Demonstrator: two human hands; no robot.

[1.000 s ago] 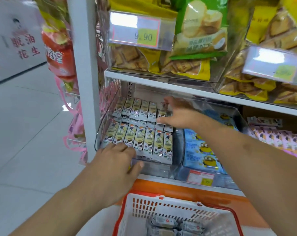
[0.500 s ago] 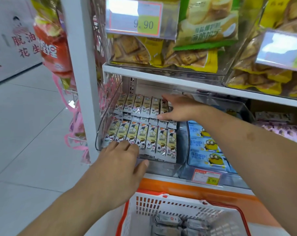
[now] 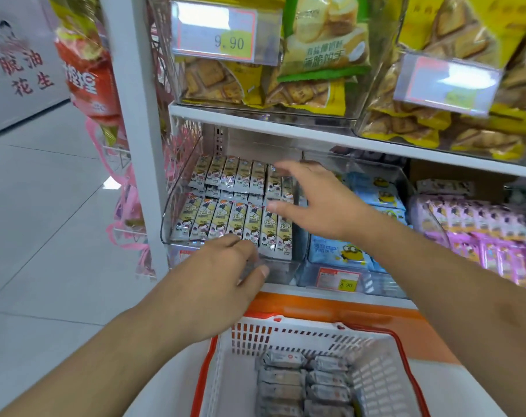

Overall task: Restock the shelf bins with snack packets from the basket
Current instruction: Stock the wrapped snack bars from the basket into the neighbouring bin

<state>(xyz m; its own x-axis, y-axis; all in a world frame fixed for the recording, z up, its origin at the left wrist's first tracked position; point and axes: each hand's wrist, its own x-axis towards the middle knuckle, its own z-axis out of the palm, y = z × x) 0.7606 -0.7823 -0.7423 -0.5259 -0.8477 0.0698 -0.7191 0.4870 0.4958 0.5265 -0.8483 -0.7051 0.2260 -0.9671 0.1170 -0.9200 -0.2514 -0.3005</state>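
Snack packets [image 3: 234, 221] under open R grip [image 3: 319, 203]

In front of me the white shelf [image 3: 361, 142] carries clear bins [image 3: 180, 206] side by side: one packed with rows of cream snack packets [image 3: 234, 219], the next with blue packets [image 3: 340, 254], then purple packets [image 3: 481, 224]. The upper board holds yellow biscuit bags [image 3: 406, 127].

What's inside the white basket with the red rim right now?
The basket holds grey-white wrapped snack packets, stacked in two side-by-side columns near its middle. Its left part shows bare floor. What lies beneath the top packets is covered, and the frame's bottom edge cuts off the rest.
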